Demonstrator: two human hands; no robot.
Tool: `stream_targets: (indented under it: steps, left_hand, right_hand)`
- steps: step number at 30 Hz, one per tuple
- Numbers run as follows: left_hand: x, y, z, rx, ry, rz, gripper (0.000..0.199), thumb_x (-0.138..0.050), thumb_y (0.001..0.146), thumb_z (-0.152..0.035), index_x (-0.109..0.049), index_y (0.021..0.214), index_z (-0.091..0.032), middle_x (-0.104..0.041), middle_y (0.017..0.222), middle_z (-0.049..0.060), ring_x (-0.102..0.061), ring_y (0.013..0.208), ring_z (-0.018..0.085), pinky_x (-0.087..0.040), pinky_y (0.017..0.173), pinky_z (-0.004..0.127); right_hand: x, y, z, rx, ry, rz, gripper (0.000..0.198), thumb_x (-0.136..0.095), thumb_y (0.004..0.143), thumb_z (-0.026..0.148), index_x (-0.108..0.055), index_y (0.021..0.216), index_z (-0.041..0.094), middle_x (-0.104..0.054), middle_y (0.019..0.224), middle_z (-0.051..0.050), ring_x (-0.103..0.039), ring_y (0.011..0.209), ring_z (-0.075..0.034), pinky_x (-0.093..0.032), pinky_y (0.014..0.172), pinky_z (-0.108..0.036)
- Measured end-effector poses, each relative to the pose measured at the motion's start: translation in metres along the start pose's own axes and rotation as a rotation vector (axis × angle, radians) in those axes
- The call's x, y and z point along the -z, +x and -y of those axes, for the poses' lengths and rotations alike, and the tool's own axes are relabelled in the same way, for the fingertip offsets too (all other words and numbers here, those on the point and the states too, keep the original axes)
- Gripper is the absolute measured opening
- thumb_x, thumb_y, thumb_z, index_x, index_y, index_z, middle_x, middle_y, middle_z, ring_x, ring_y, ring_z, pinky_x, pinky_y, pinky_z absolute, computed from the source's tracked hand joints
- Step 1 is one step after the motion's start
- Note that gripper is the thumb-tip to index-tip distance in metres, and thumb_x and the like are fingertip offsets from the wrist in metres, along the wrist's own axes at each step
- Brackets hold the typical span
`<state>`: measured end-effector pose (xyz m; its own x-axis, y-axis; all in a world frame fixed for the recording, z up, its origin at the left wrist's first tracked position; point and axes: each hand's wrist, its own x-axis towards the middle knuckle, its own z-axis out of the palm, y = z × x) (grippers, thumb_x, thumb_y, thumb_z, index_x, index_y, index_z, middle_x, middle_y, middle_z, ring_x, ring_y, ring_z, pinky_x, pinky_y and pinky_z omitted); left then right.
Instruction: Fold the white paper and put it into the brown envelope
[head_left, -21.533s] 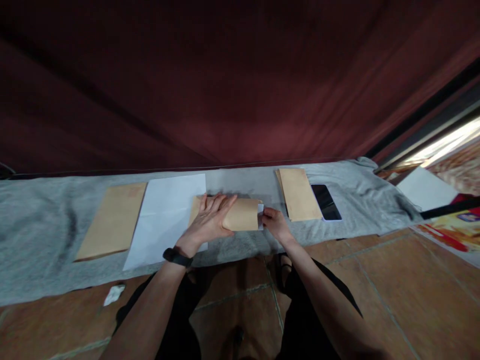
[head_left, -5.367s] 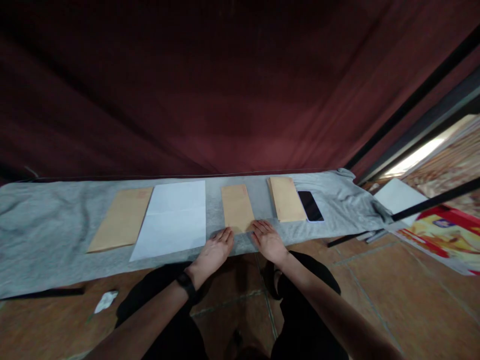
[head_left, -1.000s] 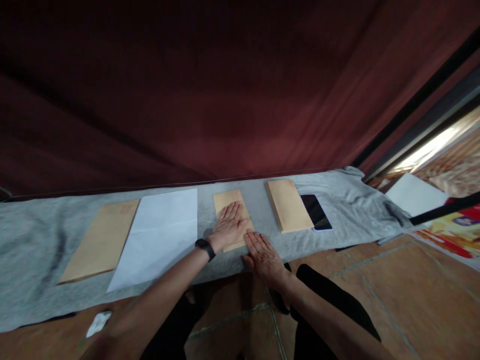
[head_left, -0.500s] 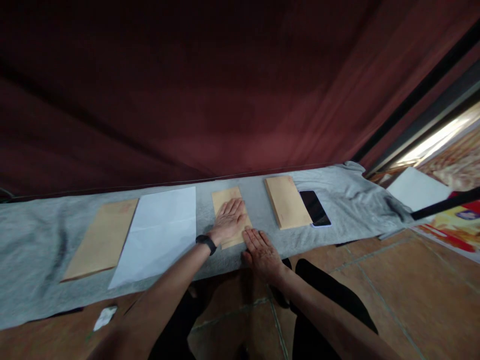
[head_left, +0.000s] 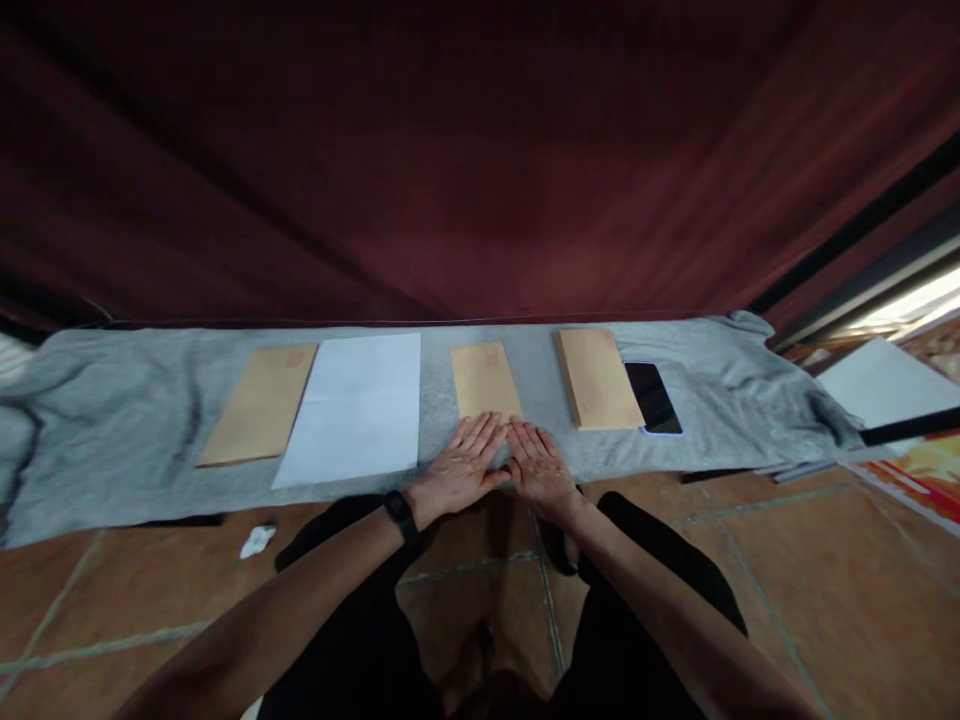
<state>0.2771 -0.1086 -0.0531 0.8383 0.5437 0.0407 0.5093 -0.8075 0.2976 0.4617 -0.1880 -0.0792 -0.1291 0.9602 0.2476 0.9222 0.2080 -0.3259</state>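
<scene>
A brown paper envelope (head_left: 486, 378) lies flat in front of me, its near end covered by my fingers. My left hand (head_left: 463, 470), palm down with straight fingers, rests over that near end. Beside it my right hand (head_left: 541, 470) lies flat too, fingertips on the envelope's lower right corner. The two thumbs meet or nearly meet. Neither hand grips anything. To the right sits a thick stack of brown envelopes (head_left: 600, 380). On the left are white paper sheets (head_left: 356, 410) and another brown envelope pile (head_left: 261, 405).
A grey cloth (head_left: 697, 370) covers the long narrow surface. A dark phone (head_left: 654, 398) lies against the right stack. Behind hangs a dark red curtain (head_left: 480, 200). Below are the tiled floor (head_left: 825, 560), a crumpled white scrap (head_left: 258, 541) and my knees.
My left hand has slid down the envelope toward me, uncovering its upper part, and now lies beside the right hand. The camera view has also shifted.
</scene>
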Motion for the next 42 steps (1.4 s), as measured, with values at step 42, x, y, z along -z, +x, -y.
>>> stream_targets:
  steps: [42]
  left_hand:
    - [0.004, -0.045, 0.022, -0.041, 0.177, -0.047, 0.093, -0.049, 0.093, -0.064, -0.017, 0.159, -0.006, -0.022, 0.165, 0.023, -0.014, 0.155, 0.03, -0.019, 0.125, 0.047]
  right_hand:
    - [0.003, -0.013, -0.003, 0.022, -0.203, -0.06, 0.068, -0.046, 0.102, 0.045, -0.036, 0.153, 0.002, -0.04, 0.157, -0.021, -0.036, 0.148, -0.032, -0.029, 0.122, -0.051]
